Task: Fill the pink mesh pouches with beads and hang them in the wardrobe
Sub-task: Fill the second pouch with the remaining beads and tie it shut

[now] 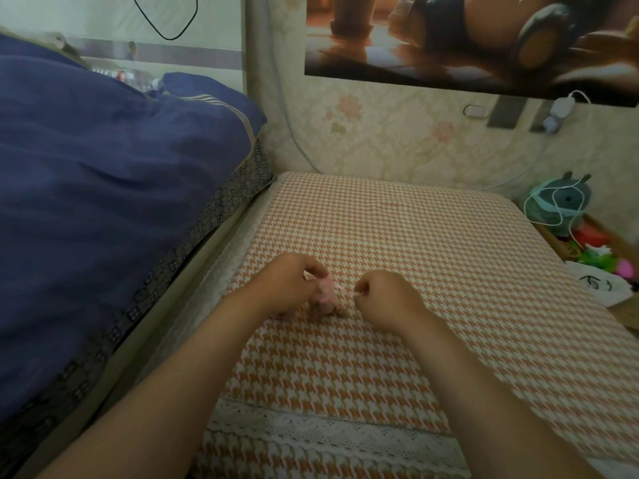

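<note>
Pink mesh pouch pinched in left hand grip; right hand pinches its drawstring.

Lighting: dim, warm indoor light, even and diffuse; source not in view. Shadows: soft, faint under the left hand and right hand on the checked cloth; deeper shade along the gap beside the blue quilt. Glare: mild sheen on the poster. Blur: overall softness; pouch smeared, detail lost; poster and items at right edge indistinct. Distortion: strong wide-angle bending, edges curved, forearms stretched toward the bottom corners. Colour: muted, yellowish cast.
</note>
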`<state>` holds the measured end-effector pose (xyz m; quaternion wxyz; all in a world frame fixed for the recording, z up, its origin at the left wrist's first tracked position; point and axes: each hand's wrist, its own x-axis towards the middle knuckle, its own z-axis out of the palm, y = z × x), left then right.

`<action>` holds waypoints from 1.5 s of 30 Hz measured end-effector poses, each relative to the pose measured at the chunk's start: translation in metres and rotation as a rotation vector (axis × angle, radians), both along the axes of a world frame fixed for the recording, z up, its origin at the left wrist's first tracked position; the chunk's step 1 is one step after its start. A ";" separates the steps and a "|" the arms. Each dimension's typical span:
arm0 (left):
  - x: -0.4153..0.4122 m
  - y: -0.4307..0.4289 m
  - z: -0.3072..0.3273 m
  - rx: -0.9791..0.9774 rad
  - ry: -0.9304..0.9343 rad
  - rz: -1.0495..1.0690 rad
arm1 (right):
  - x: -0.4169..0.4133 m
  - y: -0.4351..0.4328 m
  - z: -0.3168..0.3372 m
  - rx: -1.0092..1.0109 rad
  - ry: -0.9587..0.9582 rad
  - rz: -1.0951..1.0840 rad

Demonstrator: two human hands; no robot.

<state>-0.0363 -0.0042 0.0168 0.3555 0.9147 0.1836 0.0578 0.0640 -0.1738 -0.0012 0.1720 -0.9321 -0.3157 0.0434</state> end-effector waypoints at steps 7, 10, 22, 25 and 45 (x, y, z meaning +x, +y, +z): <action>0.005 0.002 -0.006 -0.010 -0.003 -0.069 | -0.019 0.010 0.018 0.388 -0.063 0.154; 0.005 0.002 -0.006 -0.001 -0.018 -0.084 | -0.024 0.016 0.016 0.365 -0.097 0.224; -0.004 0.005 -0.006 -0.071 -0.020 -0.088 | -0.013 0.009 0.011 0.276 -0.099 0.165; -0.004 0.002 -0.009 0.015 -0.050 -0.146 | -0.009 0.005 0.002 0.099 -0.057 0.133; 0.011 0.000 -0.034 -0.071 -0.160 -0.094 | 0.009 0.005 -0.009 0.058 0.023 -0.036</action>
